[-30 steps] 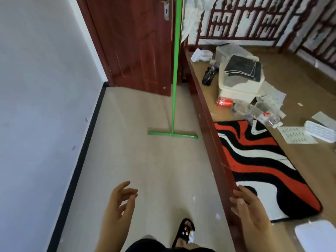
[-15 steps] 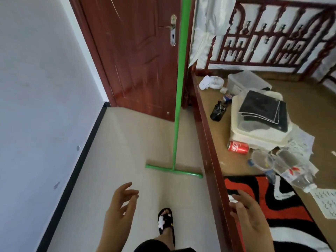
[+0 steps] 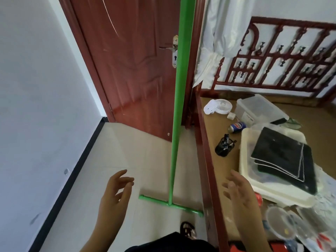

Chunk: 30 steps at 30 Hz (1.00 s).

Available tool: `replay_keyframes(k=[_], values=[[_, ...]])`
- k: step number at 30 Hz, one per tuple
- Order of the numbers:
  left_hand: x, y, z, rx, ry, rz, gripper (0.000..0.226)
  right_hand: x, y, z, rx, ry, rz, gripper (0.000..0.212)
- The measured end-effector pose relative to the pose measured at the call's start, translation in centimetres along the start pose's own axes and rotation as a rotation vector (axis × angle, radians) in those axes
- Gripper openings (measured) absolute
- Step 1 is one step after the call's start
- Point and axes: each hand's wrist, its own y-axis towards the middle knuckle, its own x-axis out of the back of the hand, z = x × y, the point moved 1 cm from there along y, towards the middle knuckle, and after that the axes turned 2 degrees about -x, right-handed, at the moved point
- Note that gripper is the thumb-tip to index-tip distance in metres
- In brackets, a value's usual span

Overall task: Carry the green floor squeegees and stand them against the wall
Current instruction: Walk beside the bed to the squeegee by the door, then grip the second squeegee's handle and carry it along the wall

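Note:
One green floor squeegee (image 3: 177, 113) stands upright right in front of me, its long handle running past the top of the view beside the red door's edge. Its green blade bar (image 3: 170, 206) rests flat on the pale floor tiles. My left hand (image 3: 113, 196) hovers open to the left of the handle, a short way from the blade's left end. On the other side, my right hand (image 3: 241, 194) is open with fingers spread, above the red wooden bed rail. Neither hand touches the squeegee.
A white wall (image 3: 38, 110) with a black skirting runs along the left. The red door (image 3: 131, 66) stands straight ahead. The red wooden bed frame (image 3: 206, 153) lines the right, its platform cluttered with plastic bins, black mats, a small white fan, cans and cups.
I have walked forward, so the squeegee now stands much closer and larger. Both hands rose toward the handle; the right hand left the bed rail.

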Motion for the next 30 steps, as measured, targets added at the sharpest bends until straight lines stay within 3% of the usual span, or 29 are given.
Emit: replay_keyframes(k=[5, 11, 14, 16, 21, 30], values=[[-4.5, 4.5, -3.0, -0.030, 0.048, -0.030, 0.032, -0.9, 9.1, 3.6, 0.155, -0.075, 0.153, 0.025], [-11.7, 10.6, -6.9, -0.075, 0.177, 0.190, 0.041, -5.8, 16.9, 11.1, 0.330, -0.130, 0.664, 0.049], [-13.8, 12.6, -7.9, -0.063, 0.187, 0.223, 0.023, -8.3, 18.4, 13.1, 0.402, -0.160, 0.882, 0.041], [-13.9, 13.4, -7.9, -0.045, 0.224, 0.216, 0.015, -9.6, 19.2, 13.6, 0.389, -0.123, 0.932, 0.037], [-11.5, 15.4, -7.0, -0.015, 0.261, 0.143, 0.021, -13.7, 20.7, 14.6, 0.441, -0.109, 1.027, 0.036], [-2.8, 21.4, -3.1, 0.095, 0.279, -0.107, 0.021, -26.9, 21.3, 17.5, 0.498, -0.071, 1.236, 0.020]])
